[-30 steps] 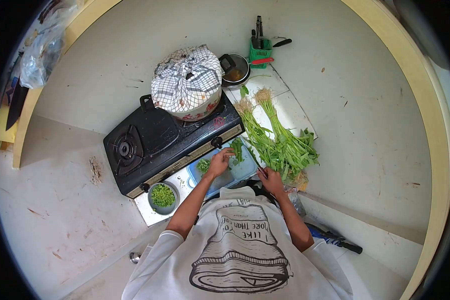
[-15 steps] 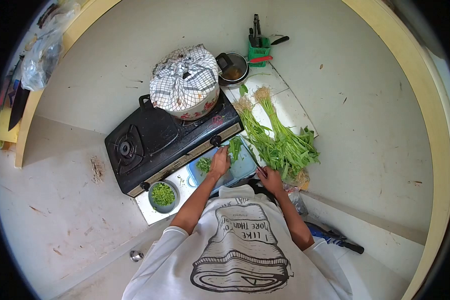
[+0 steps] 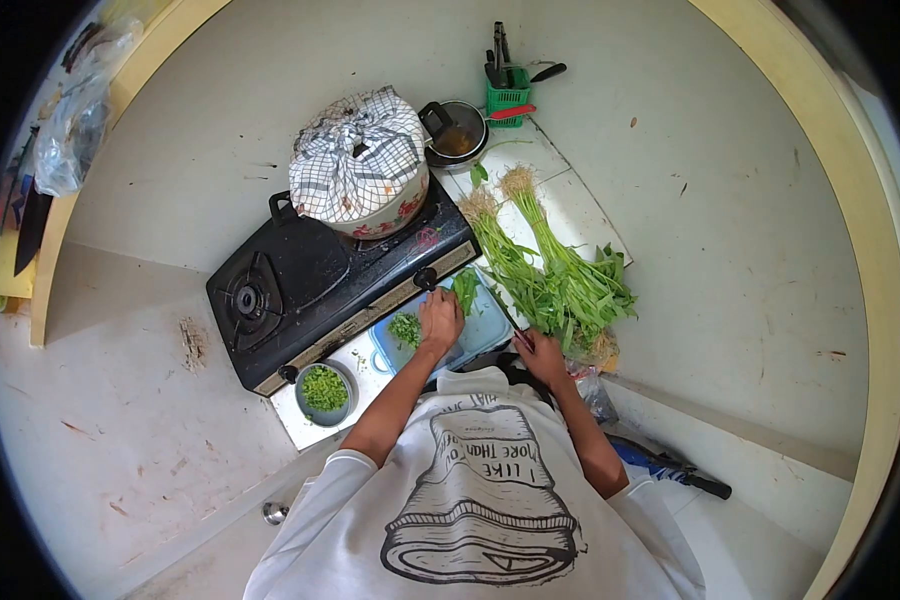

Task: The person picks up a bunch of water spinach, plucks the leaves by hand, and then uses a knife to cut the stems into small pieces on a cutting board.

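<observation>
On a blue cutting board [image 3: 487, 325], my left hand [image 3: 440, 318] is curled down against a small bunch of leafy greens [image 3: 464, 290]. My right hand [image 3: 539, 356] grips the handle of a knife [image 3: 516, 330], whose thin blade points up and away over the board's right side. Chopped greens [image 3: 404, 328] lie on the board to the left of my left hand. A grey bowl [image 3: 351, 398] of finely chopped greens stands left of the board. Long-stemmed greens with roots [image 3: 560, 280] lie in bunches to the right, close to my right hand.
A black two-burner gas stove [image 3: 320, 300] stands just beyond the board. On it sits a large pot [image 3: 395, 212] wrapped in a checked cloth [image 3: 355, 150]. A small pan [image 3: 457, 130] and a green utensil basket [image 3: 508, 100] are in the back corner.
The whole view has shifted slightly to the left. Both hands keep nearly the same places, the left on the greens and the right on the knife.
</observation>
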Demonstrator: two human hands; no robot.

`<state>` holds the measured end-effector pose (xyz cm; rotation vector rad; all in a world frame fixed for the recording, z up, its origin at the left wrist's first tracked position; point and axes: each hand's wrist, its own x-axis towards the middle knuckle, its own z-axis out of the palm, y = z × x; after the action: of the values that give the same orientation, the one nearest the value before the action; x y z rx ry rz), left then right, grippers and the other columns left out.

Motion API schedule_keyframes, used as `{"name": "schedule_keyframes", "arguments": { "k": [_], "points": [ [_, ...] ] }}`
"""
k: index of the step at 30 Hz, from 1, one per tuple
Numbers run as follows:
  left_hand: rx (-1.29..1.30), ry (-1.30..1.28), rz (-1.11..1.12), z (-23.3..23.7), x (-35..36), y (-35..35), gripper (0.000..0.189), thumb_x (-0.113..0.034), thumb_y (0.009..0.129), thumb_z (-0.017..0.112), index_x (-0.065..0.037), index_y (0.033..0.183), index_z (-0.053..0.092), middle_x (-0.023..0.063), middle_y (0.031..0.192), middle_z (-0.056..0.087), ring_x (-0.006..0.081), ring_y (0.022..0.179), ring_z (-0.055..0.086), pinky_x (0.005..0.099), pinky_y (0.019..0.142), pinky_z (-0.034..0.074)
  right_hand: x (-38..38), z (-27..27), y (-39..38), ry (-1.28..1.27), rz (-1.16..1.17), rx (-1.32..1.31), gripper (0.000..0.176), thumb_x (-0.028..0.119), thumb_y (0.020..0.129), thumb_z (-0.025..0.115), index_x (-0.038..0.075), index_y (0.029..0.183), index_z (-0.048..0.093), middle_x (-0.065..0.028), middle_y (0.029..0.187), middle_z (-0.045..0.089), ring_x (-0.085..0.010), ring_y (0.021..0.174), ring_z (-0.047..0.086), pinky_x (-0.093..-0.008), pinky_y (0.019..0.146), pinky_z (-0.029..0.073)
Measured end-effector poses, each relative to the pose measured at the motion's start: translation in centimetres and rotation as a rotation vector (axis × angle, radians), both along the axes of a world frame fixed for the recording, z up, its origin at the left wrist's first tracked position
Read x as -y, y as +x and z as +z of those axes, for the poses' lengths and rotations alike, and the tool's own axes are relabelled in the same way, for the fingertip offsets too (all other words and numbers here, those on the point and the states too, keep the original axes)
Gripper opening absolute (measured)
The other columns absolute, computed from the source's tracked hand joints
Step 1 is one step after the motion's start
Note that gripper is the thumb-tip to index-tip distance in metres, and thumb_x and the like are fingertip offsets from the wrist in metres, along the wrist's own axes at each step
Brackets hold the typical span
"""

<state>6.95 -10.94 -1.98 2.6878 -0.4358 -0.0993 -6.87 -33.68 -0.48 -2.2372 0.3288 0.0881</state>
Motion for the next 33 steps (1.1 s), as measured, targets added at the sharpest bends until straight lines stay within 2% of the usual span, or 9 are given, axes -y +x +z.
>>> {"name": "schedule_keyframes", "arguments": {
  "k": [5,11,14,17,20,23,26,31,33],
  "points": [
    [-0.058,-0.028,0.106,0.1,0.0,-0.1,0.022,-0.017,0.086,0.067,-0.007,0.106,0.064,0.0144,0.107,0.064,0.0349,0.103,0.061,0.0502,0.088,0.043,0.3,0.0,-0.2,0.018,-0.017,-0.014,0.039,0.039,0.095,0.072,0.001,0.087,0.067,-0.0238,0.07,0.066,-0.0435,0.067,0.068,-0.0507,0.064,0.052],
    [0.073,-0.055,-0.293,1.6,1.0,-0.5,0.023,-0.016,0.088,0.066,-0.007,0.109,0.064,0.0154,0.108,0.064,0.035,0.103,0.063,0.0496,0.087,0.045,0.7,0.2,-0.3,0.006,-0.003,-0.02,0.039,0.039,0.095,0.072,0.001,0.087,0.066,-0.0239,0.07,0.065,-0.0437,0.067,0.067,-0.05,0.063,0.051],
    [0.036,0.071,-0.4,0.7,2.2,-0.7,0.022,-0.015,0.087,0.067,-0.008,0.109,0.068,0.0155,0.106,0.066,0.0347,0.103,0.064,0.0479,0.088,0.047,0.8,0.4,-0.2,0.002,0.01,0.0,0.041,0.038,0.096,0.072,-0.001,0.087,0.065,-0.0244,0.072,0.066,-0.0431,0.065,0.065,-0.0484,0.062,0.05],
    [-0.053,0.09,-0.36,-0.7,2.7,-0.4,0.023,-0.017,0.087,0.071,-0.007,0.107,0.07,0.0161,0.104,0.068,0.0362,0.106,0.064,0.0489,0.09,0.049,1.1,0.4,-0.2,-0.004,0.022,0.016,0.042,0.039,0.096,0.072,-0.001,0.086,0.065,-0.0246,0.071,0.064,-0.0435,0.065,0.065,-0.0488,0.062,0.05],
    [-0.166,-0.148,-0.25,-2.7,2.1,0.0,0.021,-0.016,0.087,0.07,-0.01,0.107,0.072,0.0149,0.102,0.07,0.0343,0.106,0.065,0.0478,0.09,0.05,1.2,1.0,-0.3,0.009,0.022,0.006,0.042,0.04,0.095,0.072,-0.001,0.086,0.065,-0.0246,0.071,0.064,-0.0437,0.065,0.065,-0.0492,0.062,0.05],
    [-0.18,-0.178,-0.202,0.4,2.0,-0.5,0.013,-0.017,0.086,0.071,-0.008,0.096,0.074,0.0154,0.097,0.072,0.0352,0.103,0.067,0.0488,0.088,0.051,1.2,0.9,-0.4,0.006,0.017,0.017,0.043,0.04,0.095,0.072,-0.001,0.085,0.064,-0.0247,0.07,0.064,-0.0439,0.065,0.065,-0.0496,0.062,0.049],
    [0.047,-0.115,-0.257,-0.5,2.1,-1.2,0.012,-0.016,0.086,0.071,-0.006,0.092,0.073,0.016,0.09,0.072,0.0359,0.098,0.067,0.0489,0.086,0.051,1.3,0.7,-0.2,0.007,0.029,0.019,0.043,0.04,0.095,0.072,-0.001,0.084,0.063,-0.0247,0.07,0.063,-0.044,0.064,0.064,-0.0498,0.061,0.048],
    [-0.062,-0.093,-0.302,-2.5,2.0,-0.3,0.015,-0.016,0.085,0.071,-0.005,0.096,0.071,0.0192,0.093,0.072,0.0398,0.094,0.068,0.0505,0.085,0.052,1.4,0.4,0.1,-0.008,0.078,-0.01,0.04,0.04,0.095,0.071,0.001,0.087,0.067,-0.0235,0.071,0.067,-0.0441,0.07,0.069,-0.0521,0.066,0.053],
    [-0.095,-0.088,-0.26,-1.9,2.2,-0.3,0.016,-0.015,0.085,0.071,-0.003,0.096,0.07,0.0206,0.094,0.072,0.041,0.093,0.068,0.0517,0.085,0.052,1.3,0.4,0.0,0.015,0.076,0.025,0.042,0.039,0.095,0.072,0.0,0.084,0.064,-0.0239,0.069,0.063,-0.0437,0.065,0.065,-0.05,0.062,0.049]
  ]
}}
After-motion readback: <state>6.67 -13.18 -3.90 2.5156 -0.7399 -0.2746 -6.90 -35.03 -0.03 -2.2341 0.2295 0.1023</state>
